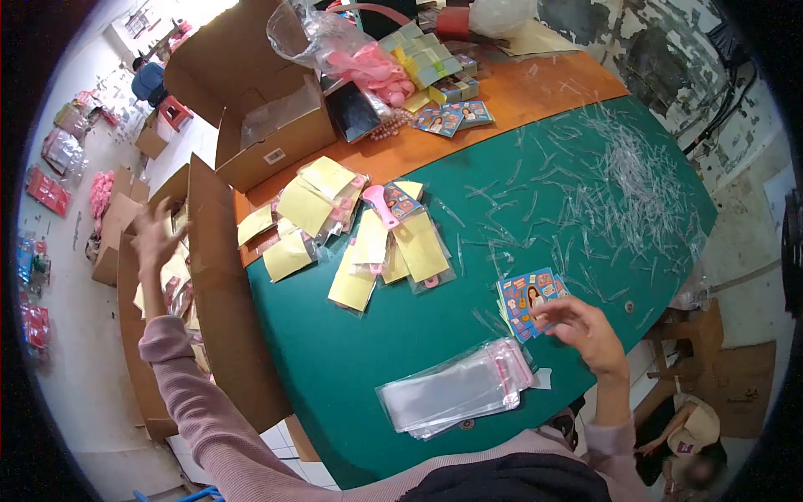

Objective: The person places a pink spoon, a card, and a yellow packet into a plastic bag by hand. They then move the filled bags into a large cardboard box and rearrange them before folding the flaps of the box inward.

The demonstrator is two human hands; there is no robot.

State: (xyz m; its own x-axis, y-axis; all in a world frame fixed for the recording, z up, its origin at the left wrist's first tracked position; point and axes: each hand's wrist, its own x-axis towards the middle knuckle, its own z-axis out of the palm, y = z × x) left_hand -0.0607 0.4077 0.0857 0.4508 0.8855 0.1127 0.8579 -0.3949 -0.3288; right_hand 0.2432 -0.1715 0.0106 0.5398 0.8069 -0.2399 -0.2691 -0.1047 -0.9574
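Observation:
Over the cardboard box (230, 309) at the left, my left hand (156, 234) is raised with its fingers apart and nothing in them. Packets with yellow cards lie inside that box. My right hand (585, 330) hovers at the lower right edge of a small stack of blue printed cards (527, 293); its fingers are spread and partly cover the stack. Just below lies a pile of clear plastic sleeves (456, 389). Left of centre, several packets with yellow cards (305, 207) form a loose heap, and a pink spoon (381, 206) rests on top.
Clear plastic strips (627, 176) are scattered over the right of the green table (335, 376). An open carton (272, 155), a black phone-like object (352, 111), pink spoons in plastic and card bundles (427, 58) stand at the back. A person (682, 427) sits low at the right.

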